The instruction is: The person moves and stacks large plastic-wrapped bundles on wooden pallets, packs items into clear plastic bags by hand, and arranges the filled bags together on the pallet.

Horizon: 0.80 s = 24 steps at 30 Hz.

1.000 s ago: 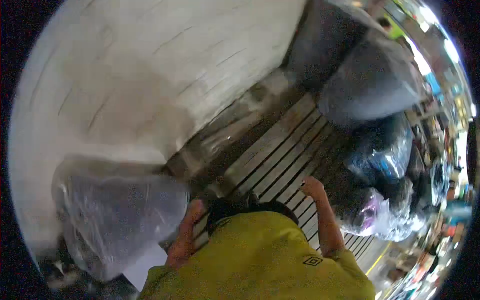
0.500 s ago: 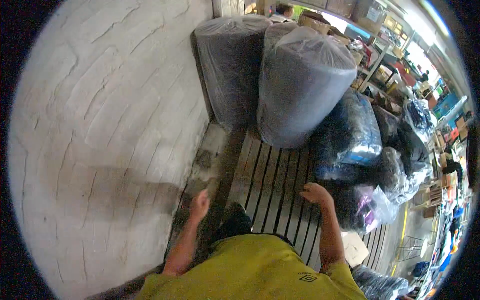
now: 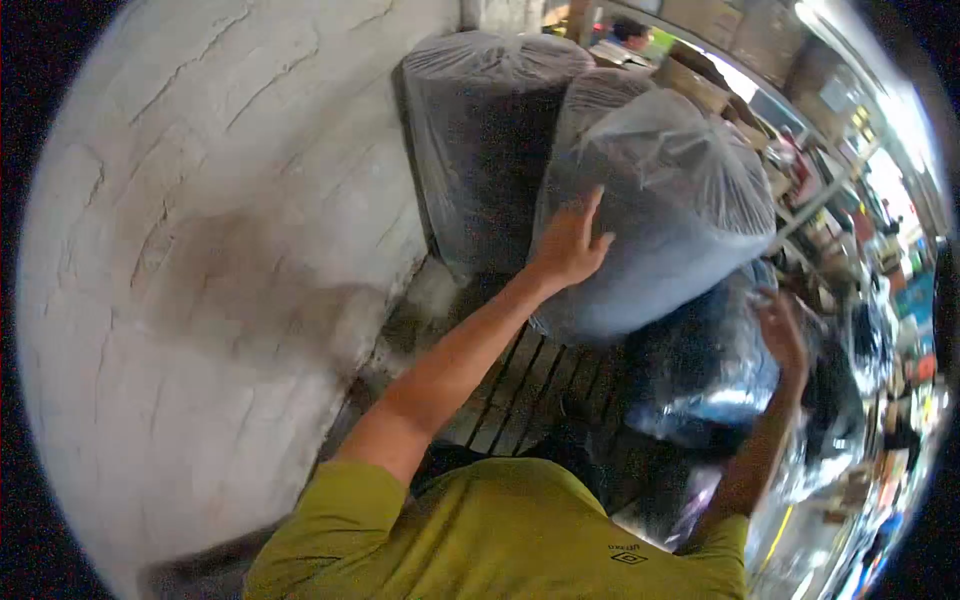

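Note:
A large plastic-wrapped roll [image 3: 650,230], whitish and tilted, stands in front of me. My left hand [image 3: 575,245] reaches up before its left side, index finger extended and thumb apart. Whether that hand touches the plastic I cannot tell. To the right, my right hand [image 3: 782,330] is raised near the roll's lower right side, over a dark blue plastic-wrapped bundle [image 3: 700,370]. Its fingers are blurred by motion. Behind and left of the tilted roll, a darker wrapped roll [image 3: 490,150] stands upright beside the wall.
A rough white wall [image 3: 200,200] runs along my left. Underfoot is a slatted floor [image 3: 510,385]. Shelving with cardboard boxes [image 3: 692,78] stands behind the rolls. A person's head [image 3: 630,33] shows at the back. More wrapped bundles lie on the right.
Both my hands have moved forward and up from near my body, the left toward the whitish roll, the right toward its right side. The view has come closer to the rolls.

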Each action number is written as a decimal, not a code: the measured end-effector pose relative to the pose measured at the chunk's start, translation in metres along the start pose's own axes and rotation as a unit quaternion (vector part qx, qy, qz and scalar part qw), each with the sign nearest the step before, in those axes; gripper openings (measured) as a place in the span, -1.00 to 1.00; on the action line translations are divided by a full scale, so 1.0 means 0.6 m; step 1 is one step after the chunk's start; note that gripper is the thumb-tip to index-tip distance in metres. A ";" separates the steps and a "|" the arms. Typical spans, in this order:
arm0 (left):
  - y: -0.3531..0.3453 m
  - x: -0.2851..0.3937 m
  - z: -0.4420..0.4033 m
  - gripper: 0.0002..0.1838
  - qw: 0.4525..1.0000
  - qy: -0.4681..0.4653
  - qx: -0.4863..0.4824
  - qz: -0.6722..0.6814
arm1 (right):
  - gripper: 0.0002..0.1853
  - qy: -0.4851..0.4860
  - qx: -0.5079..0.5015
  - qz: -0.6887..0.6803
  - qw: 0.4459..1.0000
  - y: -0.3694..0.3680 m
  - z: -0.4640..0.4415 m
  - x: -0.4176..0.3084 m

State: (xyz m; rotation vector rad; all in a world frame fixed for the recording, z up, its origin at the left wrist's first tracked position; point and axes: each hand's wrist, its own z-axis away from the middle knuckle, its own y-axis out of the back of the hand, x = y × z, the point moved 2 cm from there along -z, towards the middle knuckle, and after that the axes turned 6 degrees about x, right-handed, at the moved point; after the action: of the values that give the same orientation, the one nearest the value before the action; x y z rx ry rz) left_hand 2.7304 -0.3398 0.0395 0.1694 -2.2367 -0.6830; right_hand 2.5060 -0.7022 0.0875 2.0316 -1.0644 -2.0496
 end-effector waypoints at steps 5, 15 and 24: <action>-0.116 -0.023 -0.200 -0.20 0.985 -0.008 0.157 -0.068 | -0.52 0.321 0.097 0.477 0.813 0.178 -0.420 0.117; -0.240 -0.094 -0.268 -0.87 0.950 0.023 0.198 -0.240 | -0.50 0.358 0.132 0.465 0.799 0.135 -0.767 0.428; -0.161 0.050 -0.029 -0.64 0.970 0.169 0.161 -0.063 | -0.58 0.321 0.178 0.300 0.881 0.159 -0.580 0.362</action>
State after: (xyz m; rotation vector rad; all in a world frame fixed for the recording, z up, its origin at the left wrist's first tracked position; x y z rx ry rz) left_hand 2.7132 -0.4390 0.0179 0.5510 -2.0005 -0.3194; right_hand 2.7531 -1.0283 -0.0117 1.9262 -1.6859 -0.8384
